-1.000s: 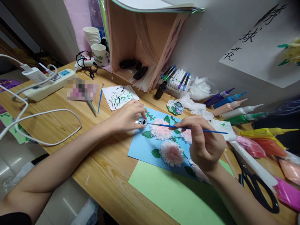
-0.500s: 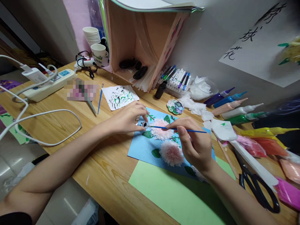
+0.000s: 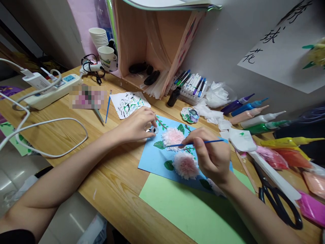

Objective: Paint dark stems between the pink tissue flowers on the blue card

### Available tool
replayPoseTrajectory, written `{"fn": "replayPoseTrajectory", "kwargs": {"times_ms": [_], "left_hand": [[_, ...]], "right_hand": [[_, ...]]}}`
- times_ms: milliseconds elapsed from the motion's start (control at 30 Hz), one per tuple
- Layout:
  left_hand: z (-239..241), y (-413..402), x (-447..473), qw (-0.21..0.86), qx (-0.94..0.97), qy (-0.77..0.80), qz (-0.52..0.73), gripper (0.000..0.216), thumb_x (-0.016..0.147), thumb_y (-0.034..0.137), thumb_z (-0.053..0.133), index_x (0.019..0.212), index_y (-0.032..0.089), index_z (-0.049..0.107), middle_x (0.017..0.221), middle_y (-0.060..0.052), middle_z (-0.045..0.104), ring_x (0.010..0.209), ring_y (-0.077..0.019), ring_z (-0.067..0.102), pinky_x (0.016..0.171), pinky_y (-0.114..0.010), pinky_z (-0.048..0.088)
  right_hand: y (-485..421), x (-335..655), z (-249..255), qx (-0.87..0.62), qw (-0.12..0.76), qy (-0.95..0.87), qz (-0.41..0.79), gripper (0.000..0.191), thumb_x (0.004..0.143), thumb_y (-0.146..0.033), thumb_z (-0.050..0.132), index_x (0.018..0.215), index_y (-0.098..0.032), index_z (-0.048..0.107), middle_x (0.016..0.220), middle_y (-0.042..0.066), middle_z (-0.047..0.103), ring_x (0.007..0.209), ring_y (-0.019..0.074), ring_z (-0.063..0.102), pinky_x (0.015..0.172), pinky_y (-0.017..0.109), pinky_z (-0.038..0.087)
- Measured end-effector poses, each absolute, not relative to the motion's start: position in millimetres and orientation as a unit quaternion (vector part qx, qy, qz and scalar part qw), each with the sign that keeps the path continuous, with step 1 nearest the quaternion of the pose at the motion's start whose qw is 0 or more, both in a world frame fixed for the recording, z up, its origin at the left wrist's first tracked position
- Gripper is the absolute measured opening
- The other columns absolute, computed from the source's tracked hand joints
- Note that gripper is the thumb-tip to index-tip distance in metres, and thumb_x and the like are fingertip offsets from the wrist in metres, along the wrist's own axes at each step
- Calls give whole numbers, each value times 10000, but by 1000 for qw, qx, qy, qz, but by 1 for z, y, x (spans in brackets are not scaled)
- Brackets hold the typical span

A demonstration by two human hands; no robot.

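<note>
My left hand [image 3: 135, 125] rests on the wooden desk [image 3: 76, 135] at the upper left corner of the blue card [image 3: 154, 157], forearm laid flat across the desk edge, wrist straight. Thumb and fingers curl narrowly around a small paint pot [image 3: 153, 130], pinching it at the card's edge; the pot's dark mouth faces toward my right hand.

My right hand [image 3: 212, 157] hovers over the card's middle, wrist bent, knuckles up. Thumb, index and middle finger grip a thin blue paintbrush [image 3: 196, 143] in a pen hold. The brush lies nearly level, handle end pointing right, tip pointing left over the upper pink tissue flower [image 3: 173, 135], well short of the pot. I cannot tell whether the tip touches the paper.

A second tissue flower [image 3: 185, 165] sits just below the first, partly beside my right palm. Painted green leaves [image 3: 159, 145] dot the blue card around both flowers. A green sheet [image 3: 188, 210] lies under the card's near edge.

Farther off: a flower-shaped palette [image 3: 190, 115] above the card, a smeared test paper [image 3: 130, 104], a spare brush [image 3: 108, 106], a marker tray [image 3: 192, 88], paint tubes [image 3: 250, 117] along the wall, black scissors [image 3: 276, 201] at right, a power strip [image 3: 50, 90] at left.
</note>
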State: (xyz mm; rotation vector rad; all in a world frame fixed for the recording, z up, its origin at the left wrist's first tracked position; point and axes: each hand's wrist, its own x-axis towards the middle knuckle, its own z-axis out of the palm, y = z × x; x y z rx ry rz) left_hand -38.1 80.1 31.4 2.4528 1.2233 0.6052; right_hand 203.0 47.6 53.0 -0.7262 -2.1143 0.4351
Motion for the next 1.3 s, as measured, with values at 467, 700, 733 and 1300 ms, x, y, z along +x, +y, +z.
{"fn": "replayPoseTrajectory", "kwargs": {"times_ms": [467, 700, 733, 1300], "left_hand": [[36, 78, -36, 173, 861, 433, 206, 167, 730, 259, 710, 840, 146, 657, 1044, -108, 662, 1103, -269, 511, 965, -418, 414], [36, 79, -37, 170, 861, 434, 203, 159, 727, 252, 715, 838, 157, 654, 1049, -95, 664, 1108, -266, 511, 968, -422, 417], [35, 79, -37, 171, 861, 435, 202, 157, 727, 252, 715, 837, 157, 654, 1048, -95, 664, 1111, -267, 510, 967, -422, 418], [35, 79, -37, 177, 857, 440, 205, 156, 723, 258, 718, 831, 165, 654, 1054, -90, 662, 1117, -268, 502, 965, -428, 413]], "right_hand": [[48, 197, 50, -295, 388, -856, 170, 243, 922, -117, 426, 789, -194, 614, 680, 19, 659, 681, 141, 606, 617, 277, 482], [49, 197, 49, -298, 385, -859, 159, 245, 922, -114, 430, 780, -189, 615, 693, 23, 669, 685, 139, 613, 625, 272, 486], [49, 197, 49, -299, 384, -860, 156, 248, 922, -115, 429, 777, -191, 616, 688, 22, 668, 680, 140, 614, 620, 272, 487], [50, 200, 55, -305, 381, -863, 125, 240, 918, -116, 436, 785, -194, 620, 678, 19, 663, 672, 144, 614, 602, 276, 480]]}}
